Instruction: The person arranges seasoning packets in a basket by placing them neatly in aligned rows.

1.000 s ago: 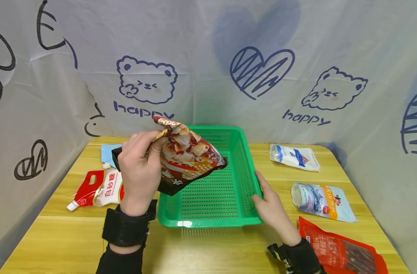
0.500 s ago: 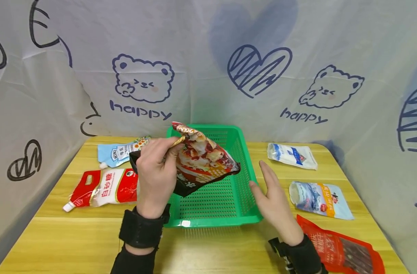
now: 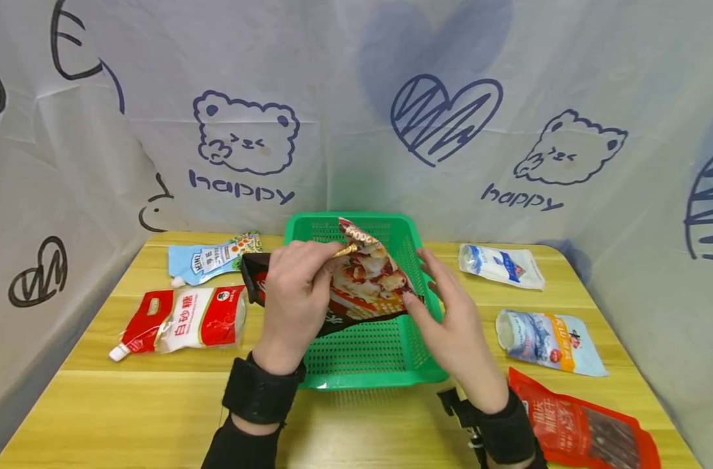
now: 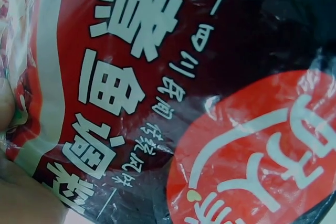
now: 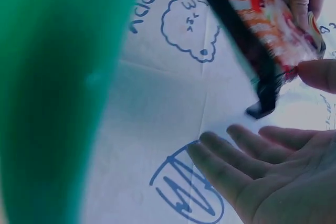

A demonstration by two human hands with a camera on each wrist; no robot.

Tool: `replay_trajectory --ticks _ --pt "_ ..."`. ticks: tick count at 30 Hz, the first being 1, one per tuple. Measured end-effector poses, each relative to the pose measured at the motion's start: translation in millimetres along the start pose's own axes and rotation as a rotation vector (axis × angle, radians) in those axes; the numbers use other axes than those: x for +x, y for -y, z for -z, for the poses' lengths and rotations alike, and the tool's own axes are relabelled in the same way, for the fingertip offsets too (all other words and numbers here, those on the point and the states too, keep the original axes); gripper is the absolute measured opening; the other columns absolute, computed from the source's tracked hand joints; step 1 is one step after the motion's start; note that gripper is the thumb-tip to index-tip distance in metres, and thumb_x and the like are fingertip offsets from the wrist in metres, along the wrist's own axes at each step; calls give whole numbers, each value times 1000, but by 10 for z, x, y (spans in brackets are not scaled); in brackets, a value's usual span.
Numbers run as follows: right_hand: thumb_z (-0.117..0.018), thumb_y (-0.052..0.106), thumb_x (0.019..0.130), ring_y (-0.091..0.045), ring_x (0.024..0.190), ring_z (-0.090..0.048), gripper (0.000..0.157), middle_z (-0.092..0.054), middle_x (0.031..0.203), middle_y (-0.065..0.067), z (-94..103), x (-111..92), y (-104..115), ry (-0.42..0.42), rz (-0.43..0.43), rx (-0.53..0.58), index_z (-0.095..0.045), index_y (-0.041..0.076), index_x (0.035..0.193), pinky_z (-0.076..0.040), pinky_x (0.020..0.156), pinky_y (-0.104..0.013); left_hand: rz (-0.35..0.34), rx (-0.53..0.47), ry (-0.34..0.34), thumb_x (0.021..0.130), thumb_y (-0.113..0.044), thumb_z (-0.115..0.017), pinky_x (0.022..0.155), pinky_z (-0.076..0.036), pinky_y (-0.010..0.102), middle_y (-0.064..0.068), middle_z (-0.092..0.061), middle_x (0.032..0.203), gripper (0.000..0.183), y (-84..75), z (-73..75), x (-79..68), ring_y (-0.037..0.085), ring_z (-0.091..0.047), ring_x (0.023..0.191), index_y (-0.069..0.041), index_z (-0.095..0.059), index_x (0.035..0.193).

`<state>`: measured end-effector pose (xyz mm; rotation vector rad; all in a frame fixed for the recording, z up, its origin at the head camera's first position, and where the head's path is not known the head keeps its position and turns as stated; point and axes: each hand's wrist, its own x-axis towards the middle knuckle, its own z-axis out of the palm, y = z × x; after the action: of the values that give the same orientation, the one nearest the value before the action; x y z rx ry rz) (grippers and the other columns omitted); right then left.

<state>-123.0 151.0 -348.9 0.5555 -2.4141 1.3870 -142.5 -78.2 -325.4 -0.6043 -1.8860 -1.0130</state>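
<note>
My left hand pinches a black and red seasoning packet by its upper edge, which is folded over. The packet hangs tilted above a green perforated plastic basket. Its large printed lettering fills the left wrist view, where the left thumb and a fingertip show at the left side. My right hand is beside the packet's right corner with its fingers extended and spread. In the right wrist view the right thumb is at that corner; whether it touches is unclear. The other right fingers hold nothing.
On the left of the wooden table lie a blue Heinz pouch and a red and white sugar bag. Along the right are a white and blue pouch, a light blue and orange pouch and a red dried-chili bag.
My left hand has carried the packet to the right over the basket. The right hand has let go of the basket's right rim and come up to the packet's corner.
</note>
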Motion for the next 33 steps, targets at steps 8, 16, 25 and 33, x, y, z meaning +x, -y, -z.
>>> replay_trajectory --ticks 8,16,25,33 --pt "-74 10 97 -29 131 -60 62 -57 150 -9 -75 35 47 20 35 18 -50 12 154 -54 103 -50 -53 35 68 92 -9 -76 79 -48 43 6 -76 86 6 -42 -88 -14 24 -67 78 -7 -79 97" --pt "-76 6 94 -20 98 -74 49 -74 122 -13 -91 19 34 15 38 -29 -63 4 141 -63 75 -35 -49 68 154 94 -8 -74 83 -47 43 5 -78 91 8 -88 -108 -43 22 -67 82 -9 -79 101" --pt "-76 2 93 -17 87 -72 40 -76 113 -13 -105 17 19 -7 42 38 -68 1 132 -59 65 -27 -36 125 169 92 -15 -79 92 -42 50 4 -78 94 12 -110 -105 -48 24 -66 87 -10 -79 103" --pt "-75 0 93 -21 90 -74 33 -77 111 -14 -133 16 -16 -73 61 58 -71 -1 126 -58 67 -23 -11 119 149 90 -19 -81 101 -42 52 6 -77 105 27 -110 -78 -32 28 -66 103 -10 -76 115"
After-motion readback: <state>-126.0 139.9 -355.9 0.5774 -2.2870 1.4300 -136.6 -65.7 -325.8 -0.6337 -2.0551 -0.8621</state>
